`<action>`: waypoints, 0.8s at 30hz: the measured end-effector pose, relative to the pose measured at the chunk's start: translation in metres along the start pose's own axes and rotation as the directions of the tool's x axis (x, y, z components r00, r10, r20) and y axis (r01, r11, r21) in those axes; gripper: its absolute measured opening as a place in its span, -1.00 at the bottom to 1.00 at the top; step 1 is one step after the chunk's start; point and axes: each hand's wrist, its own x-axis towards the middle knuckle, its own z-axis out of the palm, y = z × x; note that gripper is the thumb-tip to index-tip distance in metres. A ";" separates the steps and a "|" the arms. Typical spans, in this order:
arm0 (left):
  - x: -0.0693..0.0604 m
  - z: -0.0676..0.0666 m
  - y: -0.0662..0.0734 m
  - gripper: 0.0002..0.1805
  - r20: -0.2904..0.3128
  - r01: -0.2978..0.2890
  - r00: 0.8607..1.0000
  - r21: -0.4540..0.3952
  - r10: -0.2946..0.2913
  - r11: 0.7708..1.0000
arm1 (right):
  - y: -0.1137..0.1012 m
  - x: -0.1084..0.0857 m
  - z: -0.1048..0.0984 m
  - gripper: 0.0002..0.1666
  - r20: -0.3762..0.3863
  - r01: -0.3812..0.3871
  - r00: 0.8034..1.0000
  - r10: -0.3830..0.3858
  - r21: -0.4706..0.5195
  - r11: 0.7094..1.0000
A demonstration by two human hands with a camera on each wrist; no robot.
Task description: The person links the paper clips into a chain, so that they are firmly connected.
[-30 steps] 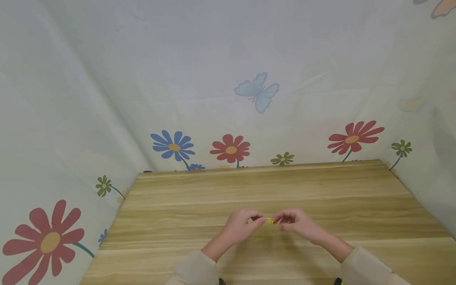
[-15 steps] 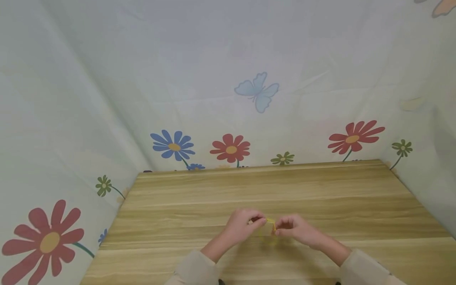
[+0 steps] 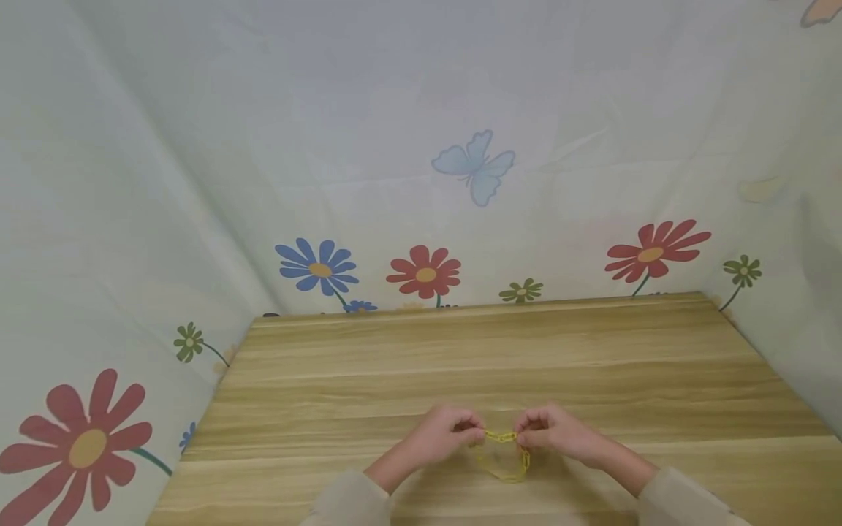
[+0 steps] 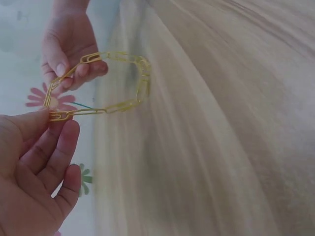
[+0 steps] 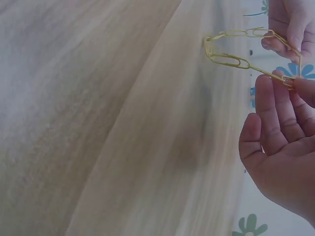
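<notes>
A chain of yellow paper clips hangs in a closed loop between the two hands, above the table. My left hand pinches it on one side between thumb and fingertips. On the other side my right hand pinches a clip the same way. In the left wrist view, linked clips sag away from the fingers, and a short stretch runs between the hands. The right wrist view shows the loop of clips with the thumb and index finger at one link; the other fingers are spread.
The wood-grain table spreads beneath both hands. Behind it and at both sides hangs a pale cloth printed with flowers and butterflies. Beige sleeves cover the forearms.
Both hands have moved slightly nearer the body. The chain, mostly bunched or hidden before, now hangs as a visible loop. The right hand has shifted its grip to a link.
</notes>
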 end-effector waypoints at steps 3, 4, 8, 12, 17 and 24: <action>0.003 0.004 -0.011 -0.83 -0.008 0.023 1.000 0.006 -0.023 1.000 | 0.007 0.004 -0.001 -0.68 -0.026 -0.041 0.999 0.040 -0.027 0.999; 0.004 0.006 -0.015 -0.84 -0.011 0.027 1.000 0.012 -0.027 1.000 | 0.010 0.006 -0.002 -0.68 -0.032 -0.051 0.998 0.050 -0.031 0.998; 0.011 0.009 -0.029 -0.86 -0.020 0.049 0.999 0.033 -0.048 0.998 | 0.018 0.013 -0.003 -0.71 -0.069 -0.084 0.994 0.080 -0.058 0.995; 0.017 0.011 -0.036 -0.88 -0.017 0.061 0.998 0.045 -0.061 0.997 | 0.023 0.020 -0.005 -0.73 -0.090 -0.094 0.992 0.089 -0.058 0.994; 0.023 0.011 -0.041 -0.91 -0.035 0.063 0.998 0.082 -0.060 0.995 | 0.028 0.027 -0.009 -0.76 -0.106 -0.082 0.992 0.073 -0.090 0.993; 0.030 0.011 -0.047 -0.93 -0.064 0.076 0.996 0.134 -0.068 0.988 | 0.031 0.034 -0.010 -0.83 -0.137 -0.100 0.988 0.075 -0.184 0.978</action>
